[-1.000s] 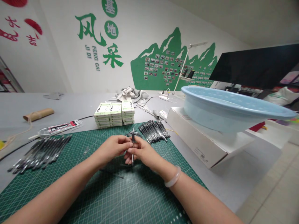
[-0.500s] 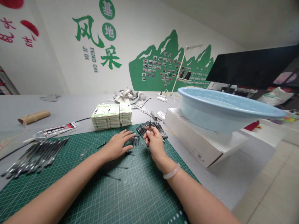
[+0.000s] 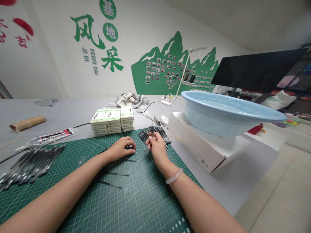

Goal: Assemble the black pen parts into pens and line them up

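Pen (image 3: pixel 152 130) stands nearly upright in our right hand (image 3: pixel 156 146), pinched between thumb and fingers, with its narrow tip pointing up, over the far right part of the green cutting mat (image 3: pixel 145 200). Both our hands are closed: the left hand (image 3: pixel 120 148) rests on the mat to the left of the right one, its thumb and fingers curled round small black parts (image 3: pixel 129 147); how many it has, we cannot tell. Just beyond our right hand lies a bunch of dark pens (image 3: pixel 165 137), side by side. On the near side of our left hand, two thin black rods (image 3: pixel 111 184) lie on the mat, apart from each other. Far to the left we see a larger row of pens (image 3: pixel 36 163), slanting across the mat's edge. Stacked small boxes (image 3: pixel 113 119) stand at the mat's far edge, on the grey desk (image 3: pixel 65 113). To the right, a light blue basin (image 3: pixel 211 116) sits on a white box (image 3: pixel 194 142).
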The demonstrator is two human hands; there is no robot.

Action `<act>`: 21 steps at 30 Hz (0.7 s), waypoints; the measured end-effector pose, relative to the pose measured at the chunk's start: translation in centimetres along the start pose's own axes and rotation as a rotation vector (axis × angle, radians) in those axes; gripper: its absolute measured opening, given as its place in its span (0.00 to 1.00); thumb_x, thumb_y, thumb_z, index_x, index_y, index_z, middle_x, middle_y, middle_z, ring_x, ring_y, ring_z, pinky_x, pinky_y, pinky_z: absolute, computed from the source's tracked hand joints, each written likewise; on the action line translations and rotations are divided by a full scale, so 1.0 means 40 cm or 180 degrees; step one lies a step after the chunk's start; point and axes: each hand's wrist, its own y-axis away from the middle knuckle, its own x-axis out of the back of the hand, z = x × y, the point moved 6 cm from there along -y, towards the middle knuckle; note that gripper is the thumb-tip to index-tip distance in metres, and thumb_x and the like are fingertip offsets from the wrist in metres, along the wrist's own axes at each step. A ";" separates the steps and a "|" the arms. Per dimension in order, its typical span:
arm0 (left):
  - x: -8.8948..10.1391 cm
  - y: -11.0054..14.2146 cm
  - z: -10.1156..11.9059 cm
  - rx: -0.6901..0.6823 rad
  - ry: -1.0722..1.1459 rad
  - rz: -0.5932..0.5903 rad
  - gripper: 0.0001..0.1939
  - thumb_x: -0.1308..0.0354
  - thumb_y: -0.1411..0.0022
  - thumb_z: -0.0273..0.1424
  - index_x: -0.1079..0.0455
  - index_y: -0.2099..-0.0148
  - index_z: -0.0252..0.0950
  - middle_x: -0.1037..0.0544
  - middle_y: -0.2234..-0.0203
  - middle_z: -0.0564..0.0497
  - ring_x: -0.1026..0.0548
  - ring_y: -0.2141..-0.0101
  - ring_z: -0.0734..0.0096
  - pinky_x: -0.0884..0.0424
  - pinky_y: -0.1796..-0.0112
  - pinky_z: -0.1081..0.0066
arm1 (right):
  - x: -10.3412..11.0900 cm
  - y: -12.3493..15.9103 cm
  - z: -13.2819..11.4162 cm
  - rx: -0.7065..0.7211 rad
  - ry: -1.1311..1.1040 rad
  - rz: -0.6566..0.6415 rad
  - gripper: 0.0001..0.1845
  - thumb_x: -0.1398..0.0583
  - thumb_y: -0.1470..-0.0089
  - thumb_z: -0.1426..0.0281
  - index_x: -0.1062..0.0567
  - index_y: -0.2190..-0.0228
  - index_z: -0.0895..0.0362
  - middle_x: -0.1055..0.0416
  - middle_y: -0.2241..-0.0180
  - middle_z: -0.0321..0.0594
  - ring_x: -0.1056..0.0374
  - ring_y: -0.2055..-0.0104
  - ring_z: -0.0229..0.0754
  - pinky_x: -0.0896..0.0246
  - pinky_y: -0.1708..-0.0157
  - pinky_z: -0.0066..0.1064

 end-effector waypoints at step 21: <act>0.109 0.302 -0.195 0.1477 -0.0532 0.0324 0.35 0.63 0.32 0.51 0.45 0.31 0.38 0.41 0.33 0.47 0.48 0.33 0.58 0.54 0.36 0.52 | -0.144 0.110 0.051 0.0142 0.1277 -0.0911 0.07 0.46 0.43 0.70 0.28 0.70 0.55 0.25 0.63 0.38 0.31 0.58 0.42 0.41 0.55 0.33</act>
